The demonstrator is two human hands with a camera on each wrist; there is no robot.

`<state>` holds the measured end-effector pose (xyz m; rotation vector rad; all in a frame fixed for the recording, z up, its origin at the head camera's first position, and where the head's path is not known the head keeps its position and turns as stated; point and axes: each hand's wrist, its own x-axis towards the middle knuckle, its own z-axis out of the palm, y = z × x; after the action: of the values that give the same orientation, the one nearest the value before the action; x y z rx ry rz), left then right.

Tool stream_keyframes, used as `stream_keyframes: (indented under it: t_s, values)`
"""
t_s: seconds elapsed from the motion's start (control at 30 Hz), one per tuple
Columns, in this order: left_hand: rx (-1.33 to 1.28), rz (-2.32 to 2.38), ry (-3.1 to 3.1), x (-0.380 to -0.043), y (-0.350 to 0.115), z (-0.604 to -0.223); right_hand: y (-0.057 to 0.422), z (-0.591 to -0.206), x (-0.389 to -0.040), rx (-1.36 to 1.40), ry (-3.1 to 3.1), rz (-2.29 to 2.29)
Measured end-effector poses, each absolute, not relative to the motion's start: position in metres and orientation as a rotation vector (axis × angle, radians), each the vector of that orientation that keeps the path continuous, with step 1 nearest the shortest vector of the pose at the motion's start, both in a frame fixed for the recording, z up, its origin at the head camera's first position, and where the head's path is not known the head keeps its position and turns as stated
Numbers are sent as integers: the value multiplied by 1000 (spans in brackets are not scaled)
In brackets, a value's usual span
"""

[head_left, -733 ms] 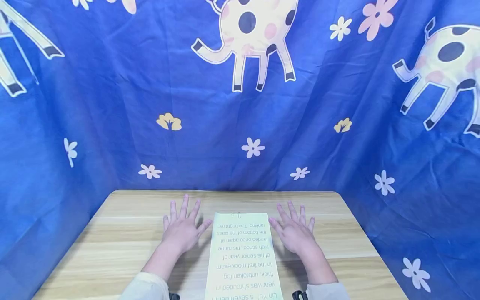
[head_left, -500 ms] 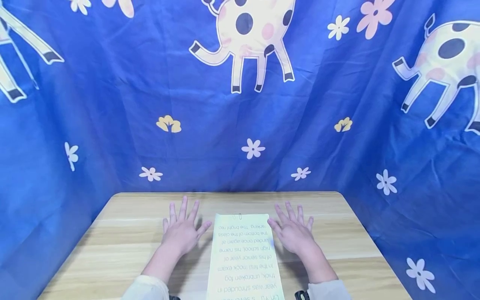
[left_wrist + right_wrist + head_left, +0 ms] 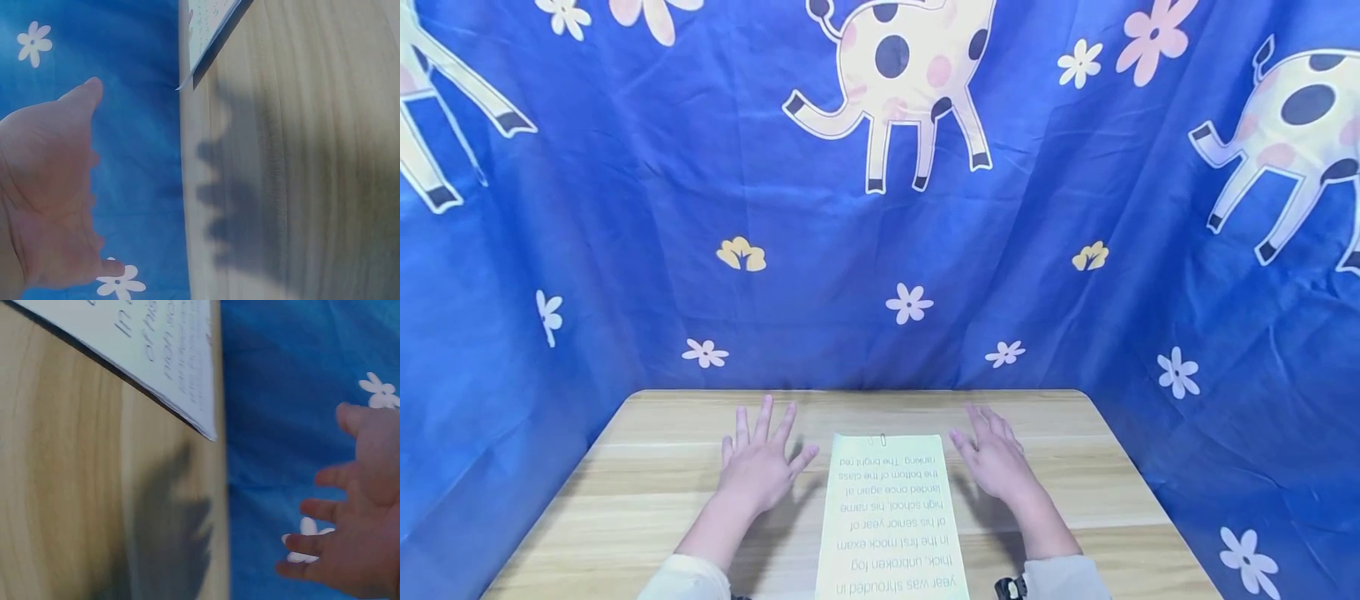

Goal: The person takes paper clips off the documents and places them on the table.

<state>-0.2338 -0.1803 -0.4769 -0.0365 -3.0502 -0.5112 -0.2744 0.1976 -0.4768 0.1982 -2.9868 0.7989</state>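
A stack of printed paper sheets lies on the wooden table between the two hands, its text upside down in the head view. A small paper clip sits at its far edge. Left of the sheets, my left hand is held over the table with fingers spread, holding nothing; its palm shows in the left wrist view. On the other side my right hand is raised and a little tilted, its fingers extended and free of any object. Both thumbs point toward the sheets but stay apart from them. Each hand casts a shadow on the wood.
The wooden table ends at a far edge against a blue curtain printed with cows and flowers. That curtain also encloses the left and right sides. A black band shows at the right wrist.
My right hand has tilted, its fingers now closer together and its thumb farther from the sheets' edge. The left hand barely moved. Table and sheets sit slightly lower in the head view.
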Motion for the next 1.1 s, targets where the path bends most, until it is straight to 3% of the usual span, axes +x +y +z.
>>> stream_keyframes:
  t_s: [0.43, 1.1]
  values:
    - [-67, -490, -2968, -233, -176, -490, 168, -519, -329, 134, -2986, 1104]
    - [-145, -501, -2966, -233, -150, -506, 147, -530, -331, -31, -3034, 961]
